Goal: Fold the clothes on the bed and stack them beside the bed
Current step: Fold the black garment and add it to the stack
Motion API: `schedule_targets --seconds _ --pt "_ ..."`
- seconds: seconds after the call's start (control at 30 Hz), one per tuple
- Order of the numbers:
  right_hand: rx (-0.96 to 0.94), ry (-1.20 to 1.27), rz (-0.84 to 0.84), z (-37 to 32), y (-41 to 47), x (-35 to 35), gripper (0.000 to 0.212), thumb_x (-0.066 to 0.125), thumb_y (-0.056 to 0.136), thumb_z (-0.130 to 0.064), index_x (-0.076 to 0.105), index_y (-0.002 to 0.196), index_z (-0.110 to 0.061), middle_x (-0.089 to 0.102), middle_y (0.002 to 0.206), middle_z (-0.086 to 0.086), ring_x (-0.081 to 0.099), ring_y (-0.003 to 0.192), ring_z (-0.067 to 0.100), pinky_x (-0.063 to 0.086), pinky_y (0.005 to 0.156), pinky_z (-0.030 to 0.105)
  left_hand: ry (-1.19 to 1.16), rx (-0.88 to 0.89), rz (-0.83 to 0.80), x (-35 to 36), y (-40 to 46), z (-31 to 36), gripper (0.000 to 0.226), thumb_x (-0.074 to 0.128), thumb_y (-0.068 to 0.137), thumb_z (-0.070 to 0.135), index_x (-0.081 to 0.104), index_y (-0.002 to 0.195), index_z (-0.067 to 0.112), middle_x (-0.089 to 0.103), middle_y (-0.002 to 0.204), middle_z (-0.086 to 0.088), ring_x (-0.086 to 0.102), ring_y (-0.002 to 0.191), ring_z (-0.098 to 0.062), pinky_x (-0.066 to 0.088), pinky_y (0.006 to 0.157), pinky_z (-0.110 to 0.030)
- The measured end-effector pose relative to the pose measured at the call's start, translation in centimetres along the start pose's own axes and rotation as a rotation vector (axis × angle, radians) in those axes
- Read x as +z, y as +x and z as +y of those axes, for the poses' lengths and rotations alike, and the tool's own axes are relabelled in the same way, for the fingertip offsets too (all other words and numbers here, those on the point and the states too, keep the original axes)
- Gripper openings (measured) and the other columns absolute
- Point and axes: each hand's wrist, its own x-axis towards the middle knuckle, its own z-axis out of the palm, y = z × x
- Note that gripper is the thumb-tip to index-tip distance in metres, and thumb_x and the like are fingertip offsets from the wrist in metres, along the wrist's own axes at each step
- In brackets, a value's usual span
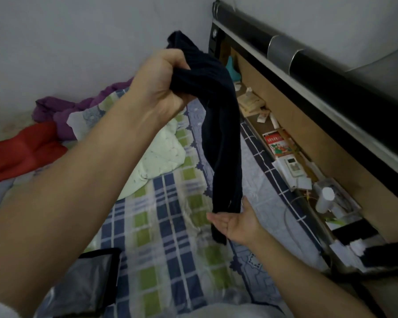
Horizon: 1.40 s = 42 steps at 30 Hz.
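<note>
A dark navy ribbed garment (223,134) hangs in a long strip above the bed. My left hand (161,83) is raised and grips its bunched upper part. Lower down, my right hand (237,222) lies palm up with straight fingers under the garment's lower end, which touches the palm. On the bed at the far left lie a red garment (21,148) and a purple garment (62,109). A pale green quilted cloth (156,152) lies rumpled beside them.
The bed has a blue, green and white checked sheet (170,237). A headboard shelf (308,143) on the right holds a remote, a white bottle, papers and small boxes. A clear zip bag with black trim (87,281) lies at the near left. Grey walls stand behind.
</note>
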Motion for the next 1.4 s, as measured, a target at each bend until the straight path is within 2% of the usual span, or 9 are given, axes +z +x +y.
schedule_targets --seconds 0.13,0.2,0.33,0.43,0.53,0.87,0.97,1.17,1.4 --pt "-0.100 0.372 -0.095 -0.2 1.7 1.3 0.099 0.071 0.079 -0.072 0.048 0.134 0.006 0.052 0.138 0.040 0.058 0.122 0.051 0.056 0.093 0.058 -0.061 0.022 -0.029 -0.4 -0.7 -0.4 0.037 0.027 0.087 -0.011 0.049 0.115 -0.003 0.059 0.102 -0.018 0.065 0.092 -0.034 0.061 0.084 -0.042" --pt "-0.160 0.442 -0.046 -0.7 2.0 1.8 0.078 0.074 0.087 -0.055 0.055 0.133 0.004 0.060 0.132 0.034 0.063 0.118 0.045 0.055 0.098 0.054 -0.069 0.034 -0.005 -1.1 -1.2 -0.5 0.040 0.028 0.082 -0.013 0.047 0.115 -0.001 0.058 0.094 -0.015 0.066 0.077 -0.029 0.062 0.071 -0.036" --pt "-0.356 0.365 0.153 -2.7 1.9 1.5 0.020 0.058 0.102 -0.016 0.066 0.113 -0.002 0.075 0.088 0.019 0.068 0.087 0.028 0.063 0.067 0.037 -0.101 0.060 0.069 -4.3 -2.1 -0.5 0.038 0.023 0.089 -0.010 0.046 0.117 0.002 0.059 0.101 -0.015 0.067 0.082 -0.028 0.061 0.082 -0.035" --pt "-0.451 0.323 0.195 -5.1 1.6 0.0 0.021 0.048 0.105 -0.014 0.065 0.113 -0.002 0.069 0.104 0.019 0.067 0.092 0.030 0.059 0.076 0.038 0.061 0.069 0.155 -7.8 -2.5 -0.9 0.051 0.033 0.074 -0.012 0.050 0.120 0.001 0.053 0.121 -0.015 0.062 0.103 -0.032 0.055 0.093 -0.041" --pt "-0.484 0.277 0.228 -7.5 1.4 -1.3 0.025 0.043 0.105 -0.012 0.064 0.108 0.000 0.068 0.104 0.020 0.066 0.094 0.033 0.057 0.079 0.038 0.049 0.069 0.252 -11.9 -2.8 -2.3 0.048 0.027 0.082 -0.013 0.068 0.103 0.002 0.070 0.109 -0.013 0.071 0.101 -0.031 0.061 0.083 -0.041" --pt "-0.578 0.051 0.421 -15.0 3.4 -1.9 0.024 0.051 0.104 -0.023 0.067 0.103 -0.006 0.066 0.105 0.014 0.063 0.100 0.029 0.056 0.092 0.039 -0.127 -0.035 0.550 -23.8 -1.0 -8.1 0.053 0.022 0.084 -0.011 0.062 0.118 -0.003 0.075 0.108 -0.020 0.075 0.096 -0.036 0.063 0.074 -0.041" --pt "-0.651 0.009 0.434 -17.1 3.4 -0.8 0.024 0.054 0.102 -0.026 0.067 0.113 -0.009 0.065 0.113 0.012 0.061 0.110 0.029 0.053 0.103 0.040 -0.105 -0.086 0.532 -26.5 -0.1 -8.7 0.059 0.023 0.082 -0.009 0.073 0.112 -0.003 0.073 0.117 -0.020 0.073 0.105 -0.038 0.062 0.084 -0.043" --pt "-0.847 0.028 0.330 -16.9 2.8 2.4 0.034 0.060 0.098 -0.025 0.068 0.126 -0.008 0.071 0.125 0.011 0.067 0.116 0.026 0.056 0.100 0.039 -0.094 -0.101 0.441 -32.9 1.4 -8.7 0.060 0.025 0.075 -0.006 0.081 0.094 0.007 0.075 0.114 -0.012 0.073 0.104 -0.032 0.060 0.089 -0.038" --pt "-0.763 0.006 0.385 -8.0 10.0 -0.2 0.026 0.059 0.095 -0.018 0.066 0.118 -0.009 0.071 0.117 0.011 0.069 0.096 0.023 0.055 0.098 0.034 -0.010 -0.137 0.377 -47.1 1.1 -10.0 0.093 0.053 0.048 -0.003 0.061 0.138 0.021 0.064 0.140 -0.010 0.066 0.121 -0.033 0.058 0.095 -0.046"
